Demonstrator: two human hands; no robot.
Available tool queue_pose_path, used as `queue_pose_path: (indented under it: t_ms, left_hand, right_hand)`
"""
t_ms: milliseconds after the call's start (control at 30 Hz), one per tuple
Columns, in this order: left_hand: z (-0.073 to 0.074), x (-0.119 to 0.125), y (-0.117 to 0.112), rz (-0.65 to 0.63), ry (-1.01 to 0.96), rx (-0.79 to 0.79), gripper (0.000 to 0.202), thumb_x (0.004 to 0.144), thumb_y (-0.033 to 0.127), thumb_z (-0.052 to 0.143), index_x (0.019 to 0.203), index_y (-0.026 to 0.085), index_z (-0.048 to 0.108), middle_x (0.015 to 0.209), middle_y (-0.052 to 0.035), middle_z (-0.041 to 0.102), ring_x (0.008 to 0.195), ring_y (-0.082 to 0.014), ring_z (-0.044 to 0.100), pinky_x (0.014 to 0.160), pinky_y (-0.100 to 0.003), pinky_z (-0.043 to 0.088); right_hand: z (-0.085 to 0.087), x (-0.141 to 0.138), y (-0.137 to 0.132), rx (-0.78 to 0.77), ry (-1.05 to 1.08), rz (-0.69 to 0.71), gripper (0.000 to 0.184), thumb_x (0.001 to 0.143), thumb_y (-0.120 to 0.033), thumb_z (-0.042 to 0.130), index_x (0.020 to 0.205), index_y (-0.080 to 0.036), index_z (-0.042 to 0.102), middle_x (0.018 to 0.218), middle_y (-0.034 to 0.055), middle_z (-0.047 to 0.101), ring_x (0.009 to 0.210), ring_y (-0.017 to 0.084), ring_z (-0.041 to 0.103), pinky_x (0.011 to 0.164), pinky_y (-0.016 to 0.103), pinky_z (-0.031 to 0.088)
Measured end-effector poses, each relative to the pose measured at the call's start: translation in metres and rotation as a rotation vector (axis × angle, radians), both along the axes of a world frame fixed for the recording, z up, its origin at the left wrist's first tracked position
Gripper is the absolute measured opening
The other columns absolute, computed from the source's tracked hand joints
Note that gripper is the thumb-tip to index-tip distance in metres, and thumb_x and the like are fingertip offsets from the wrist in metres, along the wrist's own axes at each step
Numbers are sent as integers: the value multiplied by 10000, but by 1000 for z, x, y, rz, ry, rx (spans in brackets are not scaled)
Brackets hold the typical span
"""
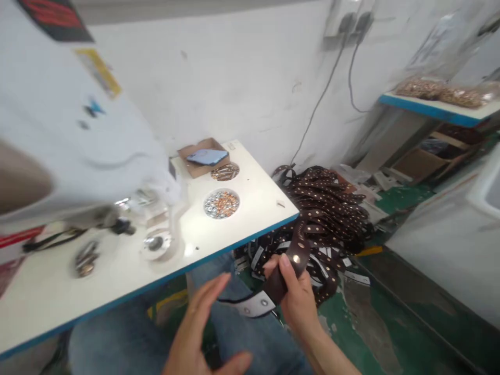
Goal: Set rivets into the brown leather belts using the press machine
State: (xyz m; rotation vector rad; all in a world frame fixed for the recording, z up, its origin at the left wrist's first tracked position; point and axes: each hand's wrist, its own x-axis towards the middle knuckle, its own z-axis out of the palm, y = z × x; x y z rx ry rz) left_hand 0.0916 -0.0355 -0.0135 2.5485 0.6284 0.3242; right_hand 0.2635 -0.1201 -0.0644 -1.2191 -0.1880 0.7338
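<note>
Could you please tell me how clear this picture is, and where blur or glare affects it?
In the head view, the white labelled panel at left is heavily blurred; the white tabletop shows bright glare beside the round metal fitting; the leather belt and right hand look fairly sharp; the wall appears tilted.

A white workbench (250, 179) with a blue edge carries a shallow cardboard tray (191, 169) holding a phone (207, 157), and two round dishes of metal rivets (221, 203). On the green-painted floor (402, 198) beside it lies a heap of brown studded belts (328, 208). A blue-edged white shelf (429, 109) holds clear bags of small brass-coloured parts (437, 92).
</note>
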Motion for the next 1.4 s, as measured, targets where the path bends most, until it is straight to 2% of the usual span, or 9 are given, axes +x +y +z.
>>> queue_pose_path:
  t_ms: [167, 267, 367, 500, 633, 900, 1100, 1233, 1400]
  left_hand:
    - [13, -36, -14, 216, -180, -11, 498, 838, 323, 643, 1312, 320, 488, 1174, -36, 674, 1027, -218, 662, 926, -319, 557]
    - [28, -58, 2, 241, -258, 95, 426, 846, 290, 639, 1261, 292, 543, 1089, -19, 707, 931, -169, 687, 881, -237, 553]
    - [41, -75, 35, 289, -270, 222, 429, 868, 309, 616, 1285, 233, 555, 1078, -50, 704, 940, -179, 678, 851, -242, 551]
    - [44, -78, 96, 362, -110, 206, 504, 860, 381, 644, 1310, 175, 555, 1086, -89, 699, 963, -242, 668, 838, -330, 547]
    - [35, -73, 136, 350, -21, 135, 540, 833, 413, 677, 1316, 201, 559, 1170, -104, 677, 1039, -273, 647, 869, -342, 522]
    - [15, -80, 142, 310, -84, 49, 545, 857, 429, 640, 1345, 213, 529, 1189, -91, 668, 1030, -246, 644, 880, -314, 503]
    - [16, -78, 144, 315, -91, 53, 521, 855, 428, 641, 1327, 227, 549, 1173, -81, 675, 1052, -248, 636, 910, -325, 498]
    - [26, -76, 132, 339, -89, 126, 549, 834, 394, 678, 1331, 202, 542, 1194, -95, 663, 1071, -261, 630, 915, -348, 507]
    - [25, -80, 115, 322, -41, 203, 512, 832, 399, 682, 1294, 205, 576, 1208, -96, 663, 1080, -265, 639, 926, -362, 523]
  right_hand:
    - [46, -39, 20, 244, -47, 280, 259, 767, -486, 698, 814, -252, 597, 715, 2, 563, 640, 174, 529, 580, 290, 459]
    - [64, -50, 38, 297, -175, 543, 203, 805, -419, 688, 823, -250, 577, 717, -6, 529, 635, 159, 500, 570, 267, 437]
    - [80, -53, 75, 281, -488, 615, 136, 865, -369, 624, 865, -241, 578, 773, -4, 542, 699, 160, 520, 646, 271, 448]
    - [80, -48, 140, 219, -683, 532, 170, 827, -371, 622, 885, -220, 569, 825, -2, 572, 795, 177, 556, 751, 299, 453]
    - [64, -44, 175, 124, -571, 591, 247, 785, -412, 621, 893, -202, 548, 812, 3, 585, 758, 183, 571, 684, 297, 460]
    - [58, -44, 169, 54, -634, 654, 244, 821, -452, 583, 853, -219, 517, 584, -63, 468, 576, 159, 507, 618, 295, 426]
    - [55, -46, 175, 74, -579, 629, 242, 805, -449, 600, 836, -220, 526, 593, -55, 489, 550, 153, 495, 574, 287, 412]
    - [59, -50, 168, 171, -479, 482, 232, 828, -444, 600, 853, -221, 542, 704, -35, 521, 591, 137, 484, 565, 266, 408]
    - [55, -35, 143, 128, -608, 383, 225, 800, -403, 674, 889, -220, 576, 756, -27, 527, 646, 144, 490, 623, 280, 417]
